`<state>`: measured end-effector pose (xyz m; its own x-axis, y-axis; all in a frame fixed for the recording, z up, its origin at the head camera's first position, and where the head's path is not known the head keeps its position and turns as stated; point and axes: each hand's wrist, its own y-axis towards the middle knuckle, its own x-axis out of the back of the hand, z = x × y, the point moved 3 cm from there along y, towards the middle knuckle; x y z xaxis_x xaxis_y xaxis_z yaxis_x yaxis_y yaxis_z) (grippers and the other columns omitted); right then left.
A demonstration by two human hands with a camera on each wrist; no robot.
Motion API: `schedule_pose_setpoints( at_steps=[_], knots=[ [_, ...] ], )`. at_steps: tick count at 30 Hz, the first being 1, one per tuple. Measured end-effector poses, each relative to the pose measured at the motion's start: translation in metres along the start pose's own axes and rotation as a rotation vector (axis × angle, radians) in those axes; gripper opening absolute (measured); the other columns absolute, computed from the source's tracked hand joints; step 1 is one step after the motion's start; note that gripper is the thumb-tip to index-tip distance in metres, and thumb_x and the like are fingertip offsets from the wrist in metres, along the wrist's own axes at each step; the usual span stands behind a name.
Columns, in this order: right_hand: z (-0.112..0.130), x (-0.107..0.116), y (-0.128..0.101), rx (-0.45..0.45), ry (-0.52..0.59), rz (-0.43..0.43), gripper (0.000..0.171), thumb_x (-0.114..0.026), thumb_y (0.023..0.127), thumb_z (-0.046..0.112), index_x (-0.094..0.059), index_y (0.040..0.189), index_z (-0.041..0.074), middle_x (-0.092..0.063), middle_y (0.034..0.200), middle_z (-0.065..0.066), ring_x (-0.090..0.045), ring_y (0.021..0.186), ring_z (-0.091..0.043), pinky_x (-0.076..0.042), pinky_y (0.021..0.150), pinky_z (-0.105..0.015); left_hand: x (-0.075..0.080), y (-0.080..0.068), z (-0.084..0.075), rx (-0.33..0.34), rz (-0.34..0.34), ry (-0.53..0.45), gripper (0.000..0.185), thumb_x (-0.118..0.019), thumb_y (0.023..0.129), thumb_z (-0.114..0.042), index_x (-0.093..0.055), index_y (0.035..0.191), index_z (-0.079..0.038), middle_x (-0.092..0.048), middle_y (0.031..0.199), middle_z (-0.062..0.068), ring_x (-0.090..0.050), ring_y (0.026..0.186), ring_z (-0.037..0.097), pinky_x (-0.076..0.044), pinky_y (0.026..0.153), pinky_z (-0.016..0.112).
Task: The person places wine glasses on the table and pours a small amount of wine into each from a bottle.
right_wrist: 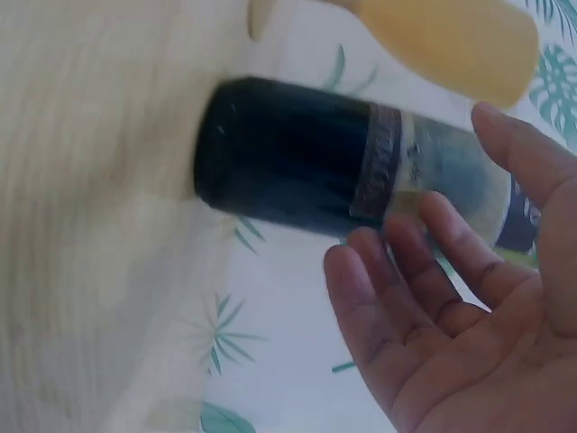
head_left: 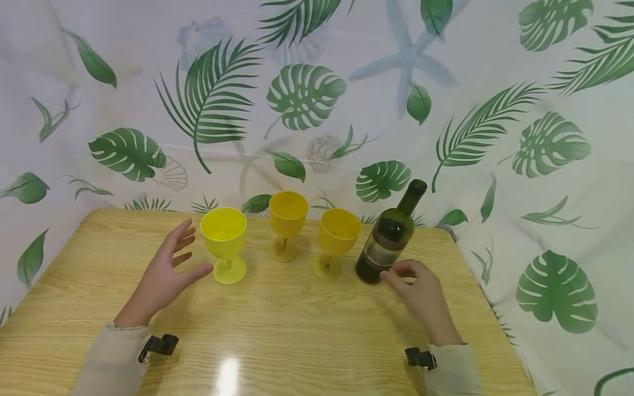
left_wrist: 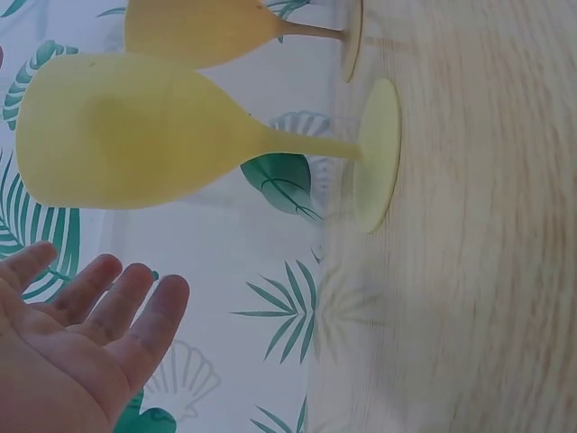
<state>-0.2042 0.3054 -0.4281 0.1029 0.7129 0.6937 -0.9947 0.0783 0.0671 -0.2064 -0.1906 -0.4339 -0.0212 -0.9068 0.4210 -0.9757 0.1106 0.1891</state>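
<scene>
A bright yellow plastic goblet (head_left: 224, 235) stands upright at the left of the group. Beside it is my left hand (head_left: 165, 275), fingers spread and nothing held; the left wrist view shows a gap between the fingers and the goblet's bowl (left_wrist: 135, 135). Two deeper yellow goblets, a middle goblet (head_left: 288, 220) and a right goblet (head_left: 338, 237), stand to its right. A dark green wine bottle (head_left: 393, 234) with a label is at the right end. My right hand (head_left: 421, 294) is beside its lower part, fingers loosely bent; whether the fingertips touch the label I cannot tell.
Everything stands on a wood-grain table (head_left: 267, 341), towards its far edge. Behind it hangs a white cloth (head_left: 346, 137) printed with green leaves, which also runs down the right side.
</scene>
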Motion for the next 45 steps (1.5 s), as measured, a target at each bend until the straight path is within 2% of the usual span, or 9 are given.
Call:
schedule_pose_setpoints(
  at_steps=[5, 8, 11, 16, 26, 32, 36, 39, 45],
  knots=[
    [-0.003, 0.009, 0.007, -0.025, 0.075, -0.059, 0.075, -0.077, 0.09, 0.054, -0.052, 0.137, 0.002, -0.056, 0.137, -0.018, -0.055, 0.128, -0.033, -0.055, 0.101, -0.044, 0.001, 0.002, -0.001, 0.0, 0.0, -0.013, 0.102, -0.082, 0.092, -0.025, -0.013, 0.167, -0.024, -0.028, 0.165, 0.02, -0.033, 0.147, 0.045, -0.039, 0.113, 0.065],
    [-0.003, 0.011, 0.011, -0.008, 0.142, -0.07, 0.091, -0.08, 0.09, 0.048, -0.036, 0.155, 0.002, -0.043, 0.153, -0.021, -0.042, 0.142, -0.037, -0.047, 0.111, -0.05, 0.0, 0.003, -0.002, 0.005, 0.004, -0.018, 0.102, -0.081, 0.092, -0.025, -0.013, 0.167, -0.024, -0.027, 0.166, 0.02, -0.033, 0.148, 0.045, -0.037, 0.114, 0.065],
    [-0.004, 0.01, 0.014, 0.016, 0.182, -0.076, 0.1, -0.081, 0.091, 0.042, -0.023, 0.162, 0.003, -0.031, 0.163, -0.022, -0.031, 0.15, -0.04, -0.035, 0.118, -0.058, -0.001, 0.004, -0.003, 0.014, 0.013, -0.027, 0.102, -0.082, 0.092, -0.025, -0.012, 0.167, -0.024, -0.026, 0.166, 0.019, -0.031, 0.149, 0.044, -0.035, 0.116, 0.065],
    [-0.007, 0.006, 0.021, 0.041, 0.228, -0.079, 0.095, -0.081, 0.092, 0.036, -0.026, 0.162, 0.005, -0.032, 0.163, -0.02, -0.03, 0.15, -0.04, -0.029, 0.121, -0.059, -0.002, 0.007, -0.004, 0.013, 0.015, -0.047, 0.102, -0.081, 0.092, -0.022, -0.013, 0.167, -0.025, -0.025, 0.167, 0.02, -0.03, 0.15, 0.044, -0.034, 0.116, 0.065],
    [-0.009, 0.002, 0.033, 0.096, 0.338, -0.096, 0.079, -0.078, 0.095, 0.022, -0.033, 0.157, 0.005, -0.044, 0.15, -0.017, -0.043, 0.138, -0.033, -0.037, 0.118, -0.056, -0.003, 0.015, -0.004, 0.012, 0.004, -0.12, 0.093, -0.076, 0.097, -0.023, -0.014, 0.167, -0.02, -0.027, 0.166, 0.017, -0.031, 0.15, 0.041, -0.036, 0.116, 0.062],
    [-0.007, -0.003, 0.035, 0.08, 0.359, -0.105, 0.075, -0.078, 0.095, 0.019, -0.036, 0.156, 0.004, -0.047, 0.147, -0.013, -0.047, 0.132, -0.024, -0.041, 0.117, -0.047, -0.003, 0.012, -0.004, 0.02, 0.006, -0.119, 0.091, -0.075, 0.097, -0.025, -0.016, 0.166, -0.017, -0.03, 0.164, 0.017, -0.033, 0.148, 0.041, -0.037, 0.115, 0.063],
    [-0.005, -0.004, 0.034, 0.081, 0.39, -0.137, 0.07, -0.078, 0.094, 0.018, -0.041, 0.152, 0.005, -0.051, 0.14, -0.007, -0.049, 0.126, -0.015, -0.05, 0.105, -0.026, -0.005, 0.012, -0.003, 0.018, 0.015, -0.144, 0.09, -0.075, 0.098, -0.024, -0.017, 0.166, -0.018, -0.031, 0.163, 0.017, -0.034, 0.148, 0.04, -0.036, 0.116, 0.063],
    [-0.004, -0.006, 0.034, 0.086, 0.418, -0.166, 0.066, -0.079, 0.094, 0.017, -0.045, 0.149, 0.005, -0.053, 0.135, -0.005, -0.051, 0.122, -0.013, -0.05, 0.094, -0.013, -0.006, 0.012, -0.003, 0.016, 0.017, -0.148, 0.088, -0.074, 0.098, -0.024, -0.018, 0.166, -0.021, -0.033, 0.162, 0.017, -0.034, 0.148, 0.04, -0.036, 0.116, 0.063],
    [-0.005, -0.006, 0.034, 0.086, 0.425, -0.194, 0.063, -0.079, 0.094, 0.017, -0.048, 0.147, 0.005, -0.055, 0.132, -0.004, -0.052, 0.12, -0.012, -0.05, 0.092, -0.011, -0.012, 0.013, -0.004, 0.02, 0.026, -0.147, 0.087, -0.074, 0.098, -0.028, -0.02, 0.165, -0.019, -0.035, 0.161, 0.015, -0.037, 0.145, 0.038, -0.037, 0.115, 0.063]
  ],
)
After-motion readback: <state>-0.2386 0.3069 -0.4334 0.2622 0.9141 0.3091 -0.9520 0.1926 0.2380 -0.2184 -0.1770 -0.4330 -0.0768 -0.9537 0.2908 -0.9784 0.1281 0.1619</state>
